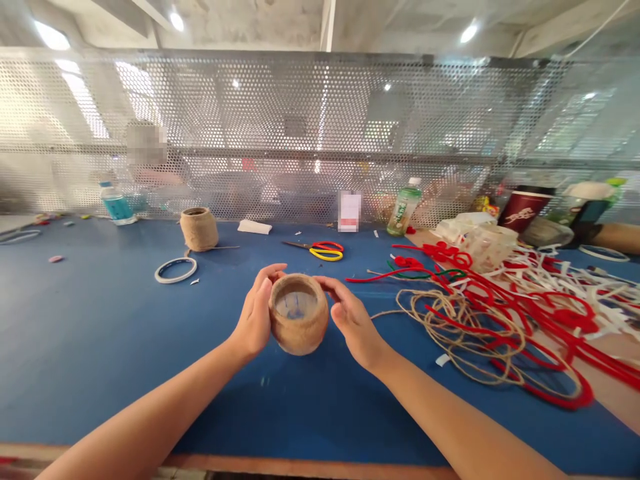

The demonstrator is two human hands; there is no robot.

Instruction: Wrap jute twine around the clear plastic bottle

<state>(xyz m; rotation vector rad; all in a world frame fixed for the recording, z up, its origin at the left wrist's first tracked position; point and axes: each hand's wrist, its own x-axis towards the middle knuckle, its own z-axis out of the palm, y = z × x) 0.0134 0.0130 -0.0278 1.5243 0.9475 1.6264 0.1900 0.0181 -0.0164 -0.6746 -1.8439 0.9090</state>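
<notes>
Between my two hands is a small round jar (pixel 299 333) wrapped in brown twine, tilted so its open mouth faces me. Through the mouth I see a clear inside with some blue at the bottom. My left hand (pixel 257 313) grips its left side, with the thumb near the rim. My right hand (pixel 353 323) curves round the far right side, fingertips at the rim and the palm apart from the wall. Beyond the jar lie scissors (pixel 326 251) with one red and one yellow handle. To the right spreads a loose heap of twine (pixel 450 327).
A second twine-wrapped jar (pixel 199 230) and a roll of white tape (pixel 176 270) sit at left on the blue table (pixel 125 347). Red fuzzy strips (pixel 550 313) tangle at right. A blue bottle (pixel 117 205), green bottle (pixel 404 210) and dark red cup (pixel 525 208) stand near the perforated metal screen (pixel 290 120).
</notes>
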